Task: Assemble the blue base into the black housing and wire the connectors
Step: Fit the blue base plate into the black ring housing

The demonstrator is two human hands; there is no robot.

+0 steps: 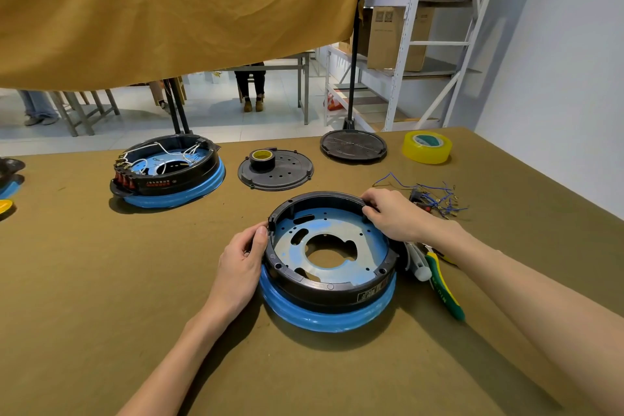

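Olive cloth covers the table [101,280], and at its middle I see the black housing [332,284] sitting on the blue base [324,316], whose blue plate shows through the ring's open top. My left hand [241,267] cups the ring's left wall, thumb pressed on the rim, fingers curled against the side. My right hand [393,213] pinches the far right rim. Loose wires with connectors [429,197] lie just beyond that hand (a tangle, mostly blue). Green-handled pliers [444,284] rest right of the housing. A finished wired unit [167,172] stands far left.
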